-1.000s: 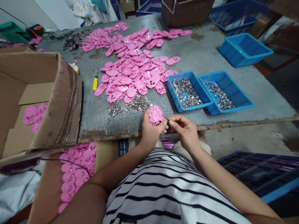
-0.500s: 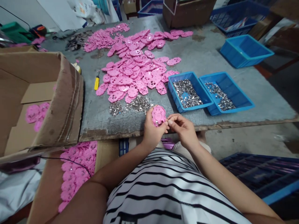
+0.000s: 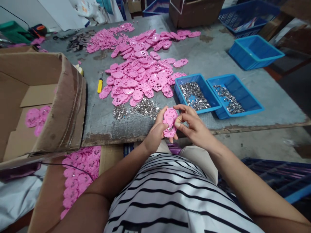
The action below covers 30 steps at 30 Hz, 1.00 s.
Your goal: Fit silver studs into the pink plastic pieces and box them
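My left hand (image 3: 157, 130) grips a pink plastic cover (image 3: 170, 117) from its left side, just in front of the table edge. Small shiny metal bits show near the cover's lower end. My right hand (image 3: 190, 122) is closed, thumb against curled fingers, at the cover's right edge; whatever it pinches is hidden. Just beyond my hands lie two heaps of small metal pieces (image 3: 147, 109). Behind them spreads a big pile of pink covers (image 3: 138, 72).
Two blue trays (image 3: 213, 113) holding metal pieces stand to the right, and another blue tray (image 3: 257, 53) farther back. A yellow screwdriver (image 3: 99, 85) lies left of the pile. Left stands a cardboard box (image 3: 73, 106) with pink pieces; below it, more covers (image 3: 77, 181) fill another box.
The cover has shifted slightly right and turned more upright, showing more of its lower end. My right hand has moved up along its right edge, with the wrist farther right.
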Motion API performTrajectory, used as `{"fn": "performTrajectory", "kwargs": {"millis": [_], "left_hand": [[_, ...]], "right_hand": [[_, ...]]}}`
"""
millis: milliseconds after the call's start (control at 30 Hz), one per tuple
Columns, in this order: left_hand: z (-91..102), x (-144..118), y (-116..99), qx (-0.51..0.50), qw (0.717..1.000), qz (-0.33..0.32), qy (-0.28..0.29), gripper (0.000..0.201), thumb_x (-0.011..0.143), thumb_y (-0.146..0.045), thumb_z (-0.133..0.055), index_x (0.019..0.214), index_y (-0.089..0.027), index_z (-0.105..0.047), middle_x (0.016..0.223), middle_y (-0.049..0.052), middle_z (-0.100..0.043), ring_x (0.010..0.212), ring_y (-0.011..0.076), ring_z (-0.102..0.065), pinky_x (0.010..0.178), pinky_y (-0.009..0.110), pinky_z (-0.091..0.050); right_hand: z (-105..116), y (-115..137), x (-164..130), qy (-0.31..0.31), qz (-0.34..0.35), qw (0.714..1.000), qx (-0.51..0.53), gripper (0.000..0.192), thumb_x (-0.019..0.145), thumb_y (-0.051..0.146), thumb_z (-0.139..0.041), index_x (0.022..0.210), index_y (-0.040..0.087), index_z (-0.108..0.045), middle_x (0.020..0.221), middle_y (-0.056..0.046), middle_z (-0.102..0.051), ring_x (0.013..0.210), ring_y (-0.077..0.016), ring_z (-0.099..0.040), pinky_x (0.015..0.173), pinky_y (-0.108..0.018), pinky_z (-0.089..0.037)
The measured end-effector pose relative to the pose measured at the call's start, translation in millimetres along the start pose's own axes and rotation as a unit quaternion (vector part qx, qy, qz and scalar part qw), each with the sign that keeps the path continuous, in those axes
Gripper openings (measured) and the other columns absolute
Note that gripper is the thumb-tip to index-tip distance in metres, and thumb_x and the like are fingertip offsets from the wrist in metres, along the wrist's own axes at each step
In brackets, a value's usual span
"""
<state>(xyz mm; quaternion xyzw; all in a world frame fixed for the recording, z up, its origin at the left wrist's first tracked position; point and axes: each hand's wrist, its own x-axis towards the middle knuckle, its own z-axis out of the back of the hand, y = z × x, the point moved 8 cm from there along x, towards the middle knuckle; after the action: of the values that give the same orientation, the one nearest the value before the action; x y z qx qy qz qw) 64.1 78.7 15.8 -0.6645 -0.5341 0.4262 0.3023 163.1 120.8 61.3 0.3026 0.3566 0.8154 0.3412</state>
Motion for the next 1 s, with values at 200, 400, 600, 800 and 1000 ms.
{"fn": "performTrajectory", "kwargs": {"millis": [200, 400, 600, 800, 1000], "left_hand": [[-3.1, 0.0, 2.5, 0.001, 0.999, 0.006, 0.035, 0.076, 0.078, -0.031, -0.049, 0.149, -0.027, -0.023, 0.081, 0.004, -0.064, 0.048, 0.0130, -0.056, 0.047, 0.027, -0.047], [-4.6, 1.5, 2.8, 0.008, 0.999, 0.007, 0.036, 0.079, 0.076, -0.033, -0.051, 0.149, -0.024, -0.023, 0.078, 0.003, -0.063, 0.050, 0.0140, -0.057, 0.044, 0.025, -0.045], [-4.6, 3.5, 4.7, 0.015, 0.999, 0.008, 0.039, 0.075, 0.078, -0.030, -0.048, 0.149, -0.023, -0.022, 0.080, 0.004, -0.064, 0.047, 0.0125, -0.055, 0.046, 0.026, -0.045], [-5.8, 4.1, 2.8, -0.012, 1.000, 0.018, 0.021, 0.071, 0.073, -0.029, -0.051, 0.142, -0.027, -0.034, 0.099, 0.007, -0.063, 0.057, 0.0142, -0.060, 0.045, 0.025, -0.047], [-6.3, 6.7, 2.3, 0.006, 1.000, -0.013, 0.011, 0.068, 0.072, -0.022, -0.053, 0.137, -0.023, -0.034, 0.102, 0.007, -0.063, 0.056, 0.0123, -0.061, 0.043, 0.022, -0.047]], "right_hand": [[0.2, 1.1, 1.9, 0.023, 0.010, 1.000, -0.007, 0.014, 0.087, 0.026, -0.053, 0.074, 0.021, -0.055, 0.130, -0.008, -0.053, 0.124, -0.0255, -0.046, 0.104, -0.047, -0.037], [-1.1, 1.1, 4.3, 0.054, 0.019, 0.998, -0.018, 0.014, 0.087, 0.025, -0.052, 0.074, 0.021, -0.054, 0.128, -0.009, -0.054, 0.123, -0.0265, -0.046, 0.105, -0.049, -0.036], [-3.4, -5.4, 5.8, 0.056, -0.001, 0.998, -0.002, 0.015, 0.086, 0.025, -0.053, 0.072, 0.021, -0.053, 0.123, -0.009, -0.055, 0.118, -0.0254, -0.050, 0.102, -0.048, -0.040], [-0.1, -2.1, 2.0, -0.009, -0.004, 1.000, -0.013, 0.013, 0.087, 0.026, -0.054, 0.075, 0.021, -0.055, 0.121, -0.010, -0.055, 0.117, -0.0244, -0.051, 0.101, -0.046, -0.041], [1.9, 0.8, -1.2, -0.035, -0.001, 0.999, -0.006, 0.010, 0.087, 0.024, -0.056, 0.078, 0.020, -0.060, 0.126, -0.010, -0.055, 0.119, -0.0241, -0.051, 0.100, -0.044, -0.043]]}}
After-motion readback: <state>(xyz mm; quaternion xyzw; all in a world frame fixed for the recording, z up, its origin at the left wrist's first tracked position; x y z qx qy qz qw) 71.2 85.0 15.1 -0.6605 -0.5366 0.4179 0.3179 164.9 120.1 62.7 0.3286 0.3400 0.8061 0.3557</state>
